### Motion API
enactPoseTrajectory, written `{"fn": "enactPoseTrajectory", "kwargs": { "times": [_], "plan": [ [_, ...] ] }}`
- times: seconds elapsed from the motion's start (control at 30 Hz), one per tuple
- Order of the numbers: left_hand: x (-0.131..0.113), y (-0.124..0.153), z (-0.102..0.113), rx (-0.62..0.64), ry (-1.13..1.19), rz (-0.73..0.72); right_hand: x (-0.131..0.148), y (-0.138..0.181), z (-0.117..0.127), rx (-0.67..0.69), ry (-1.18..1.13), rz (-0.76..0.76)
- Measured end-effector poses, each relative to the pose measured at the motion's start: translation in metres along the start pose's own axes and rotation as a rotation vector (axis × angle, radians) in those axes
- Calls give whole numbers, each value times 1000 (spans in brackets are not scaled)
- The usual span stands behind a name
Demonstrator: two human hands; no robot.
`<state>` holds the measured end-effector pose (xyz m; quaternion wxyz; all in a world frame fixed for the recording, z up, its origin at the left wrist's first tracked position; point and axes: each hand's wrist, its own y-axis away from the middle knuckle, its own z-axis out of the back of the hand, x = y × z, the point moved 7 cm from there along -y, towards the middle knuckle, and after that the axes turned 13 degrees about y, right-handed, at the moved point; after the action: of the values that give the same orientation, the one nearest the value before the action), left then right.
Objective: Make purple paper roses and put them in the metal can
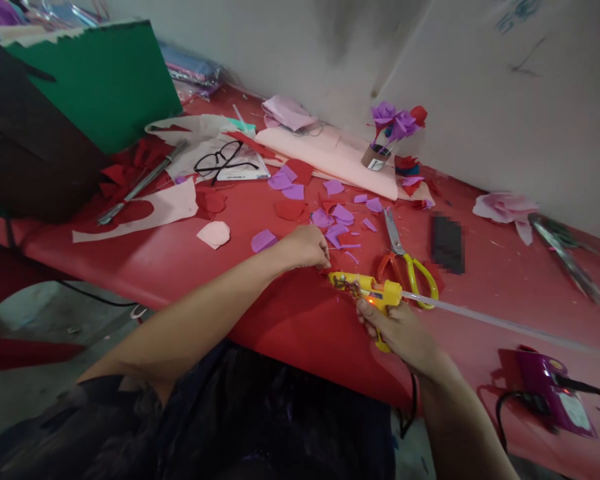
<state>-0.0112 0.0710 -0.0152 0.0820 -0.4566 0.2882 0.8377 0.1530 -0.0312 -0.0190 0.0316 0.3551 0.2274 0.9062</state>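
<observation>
My right hand [397, 333] is wrapped round the handle of a yellow hot glue gun [365, 285]. An orange light glows on the gun, and a long clear glue stick [480, 315] sticks out of its back. The nozzle points left, close to the fingers of my left hand [304, 247]. Those fingers are pinched together just above the red tabletop; what they hold is too small to make out. Purple petal-shaped pieces [343, 215] lie just beyond my left hand. Scissors [403, 257] with one red and one yellow handle rest behind the gun.
Black-framed glasses [225, 162] lie on a white box at the back left. Purple flowers [403, 125] stand in a small brown holder [376, 157] by the wall. A dark blurred rectangle [447, 243] lies right of the scissors. A purple power strip [555, 390] with black cords sits at right.
</observation>
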Motion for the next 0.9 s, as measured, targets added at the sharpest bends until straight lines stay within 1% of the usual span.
{"fn": "enactPoseTrajectory", "kwargs": {
  "times": [0.27, 0.47, 0.6, 0.77, 0.9],
  "plan": [
    [2, -2, -1, 16, -17, -33, -17, 7, 10, -26, -52, -67],
    [4, -3, -2, 28, 21, -37, -13, 12, 16, -45, -113, -82],
    [3, -5, -1, 28, 5, -51, -10, 15, 18, -55, -163, -65],
    [4, -4, -2, 20, -14, -35, -11, 10, 13, -48, -203, -18],
    [6, -5, -2, 18, -9, -46, -16, 1, 2, -20, -143, 10]
  ]
}}
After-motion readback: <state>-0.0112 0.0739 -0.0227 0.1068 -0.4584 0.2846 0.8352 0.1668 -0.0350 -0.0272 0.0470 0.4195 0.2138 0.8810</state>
